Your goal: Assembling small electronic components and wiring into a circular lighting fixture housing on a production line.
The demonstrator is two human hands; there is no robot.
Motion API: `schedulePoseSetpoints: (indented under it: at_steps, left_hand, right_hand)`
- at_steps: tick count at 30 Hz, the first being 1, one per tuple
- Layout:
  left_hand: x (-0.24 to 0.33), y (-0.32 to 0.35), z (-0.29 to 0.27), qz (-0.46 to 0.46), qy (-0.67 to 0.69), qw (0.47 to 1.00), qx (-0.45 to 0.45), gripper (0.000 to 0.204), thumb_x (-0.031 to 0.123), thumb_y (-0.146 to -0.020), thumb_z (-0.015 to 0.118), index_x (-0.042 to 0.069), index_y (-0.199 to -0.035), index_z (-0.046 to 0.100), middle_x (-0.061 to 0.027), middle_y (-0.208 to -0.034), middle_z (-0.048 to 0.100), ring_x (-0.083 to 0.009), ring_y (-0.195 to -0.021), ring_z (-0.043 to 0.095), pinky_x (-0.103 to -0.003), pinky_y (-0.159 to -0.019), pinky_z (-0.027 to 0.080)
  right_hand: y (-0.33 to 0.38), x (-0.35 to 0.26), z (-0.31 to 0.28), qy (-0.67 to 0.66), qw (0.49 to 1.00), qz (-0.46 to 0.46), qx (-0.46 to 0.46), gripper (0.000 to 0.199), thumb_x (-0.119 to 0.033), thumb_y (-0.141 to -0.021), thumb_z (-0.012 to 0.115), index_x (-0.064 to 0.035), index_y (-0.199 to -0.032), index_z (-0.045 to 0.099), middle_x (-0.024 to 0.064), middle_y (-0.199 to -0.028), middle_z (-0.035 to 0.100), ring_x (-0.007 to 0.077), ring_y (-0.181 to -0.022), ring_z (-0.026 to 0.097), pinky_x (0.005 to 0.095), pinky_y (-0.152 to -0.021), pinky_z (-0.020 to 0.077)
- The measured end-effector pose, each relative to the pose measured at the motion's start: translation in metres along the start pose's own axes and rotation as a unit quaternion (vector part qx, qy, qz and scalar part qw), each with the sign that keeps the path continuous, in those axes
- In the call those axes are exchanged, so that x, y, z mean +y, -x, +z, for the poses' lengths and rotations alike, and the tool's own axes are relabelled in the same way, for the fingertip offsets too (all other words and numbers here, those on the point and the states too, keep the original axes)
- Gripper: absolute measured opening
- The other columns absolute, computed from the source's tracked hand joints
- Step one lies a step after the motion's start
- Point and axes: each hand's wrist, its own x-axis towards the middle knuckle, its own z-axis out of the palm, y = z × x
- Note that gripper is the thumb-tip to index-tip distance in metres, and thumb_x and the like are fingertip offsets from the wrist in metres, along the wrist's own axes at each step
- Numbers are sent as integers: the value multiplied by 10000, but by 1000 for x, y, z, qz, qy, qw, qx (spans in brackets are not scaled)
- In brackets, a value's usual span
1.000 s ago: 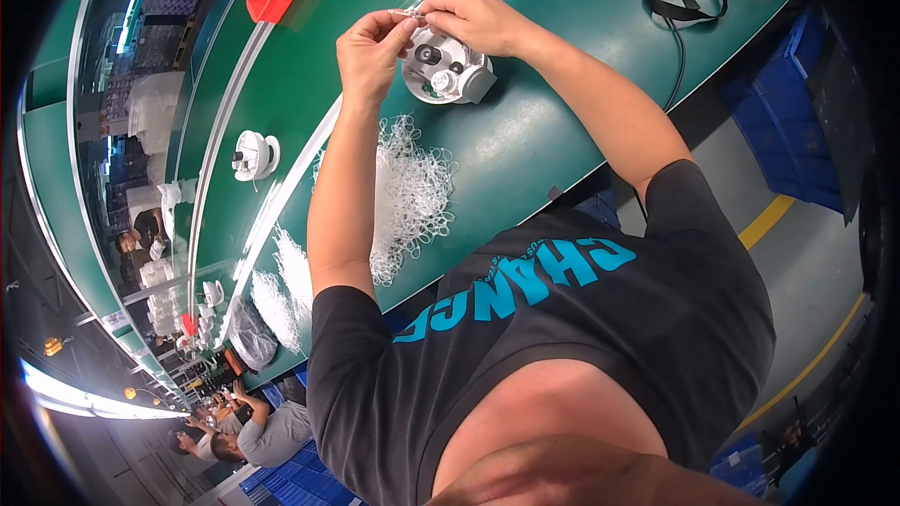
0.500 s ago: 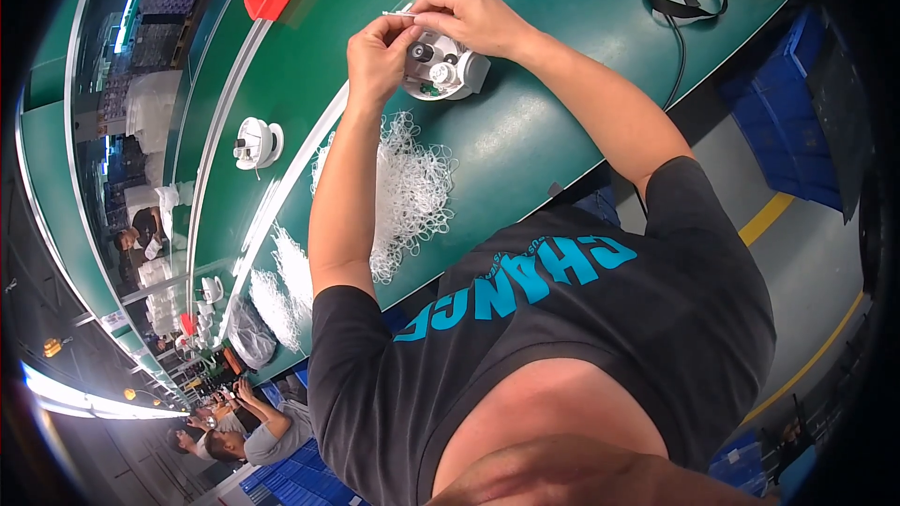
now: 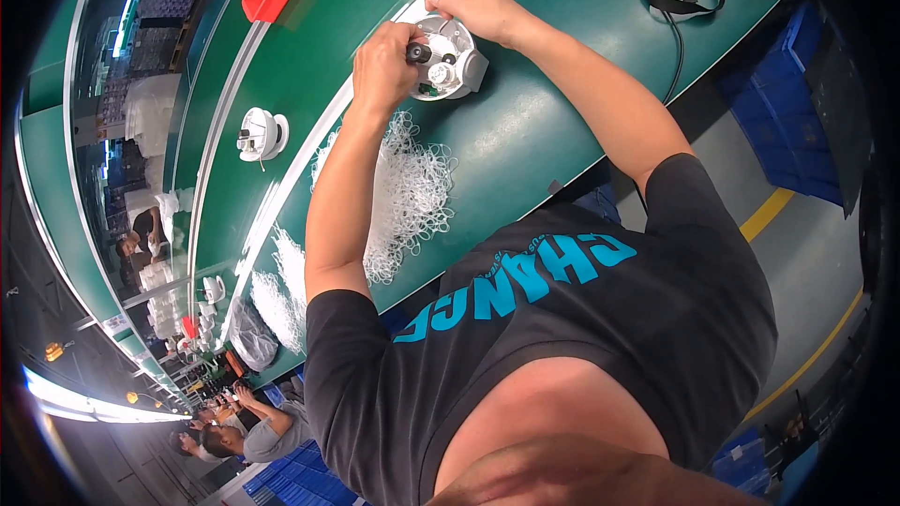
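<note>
White housing on glossy green worktop — blue bin nearby

Factory: long green assembly line, blue bins, co-workers.

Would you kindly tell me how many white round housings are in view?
3 discernible: one white housing beside the left hand, another on the green surface, a third farther off; more may be hidden in the distance.
</note>
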Motion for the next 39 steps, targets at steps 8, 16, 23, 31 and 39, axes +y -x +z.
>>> schedulePoseSetpoints:
  at_steps: [8,16,23,31,39]
  left_hand:
    - [-4,9,7,-23,5,999,47,169,-7,-729,634,45,-889,652,-158,-867,643,-368,-786,634,-445,-693,506]
    - [-6,10,-1,-18,-34,997,66,88,65,-812,650,42,-897,649,-159,-880,631,-369,-761,624,-436,-683,503]
    - [-29,17,0,-116,49,990,63,322,237,-841,716,1,-1045,640,-124,-885,664,-202,-683,615,-330,-628,501]
    - [-44,6,-6,-323,522,773,-160,302,202,-967,554,-79,-1078,576,-119,-887,670,-167,-677,643,-269,-587,547]
    - [-115,-59,27,-419,609,671,57,317,126,-986,497,-140,-1153,460,-255,-1031,610,-345,-845,666,-374,-740,618]
  right_hand:
    - [11,-8,8,314,935,-158,-54,196,-220,-859,625,-66,-959,694,163,-923,653,347,-892,629,444,-785,497]
    - [14,-14,10,354,921,-156,-48,166,-157,-839,628,-59,-950,700,166,-966,639,357,-927,622,448,-812,507]
    - [-3,10,6,129,979,-150,42,241,-270,-879,620,-60,-977,684,127,-962,634,286,-888,625,378,-790,497]
    - [-39,61,-21,183,946,-98,250,345,-378,-930,559,-63,-1027,661,113,-1004,661,270,-905,631,358,-810,489]
    - [-21,53,-12,239,954,-8,181,266,-338,-908,574,-102,-983,669,67,-990,667,250,-906,644,382,-815,494]
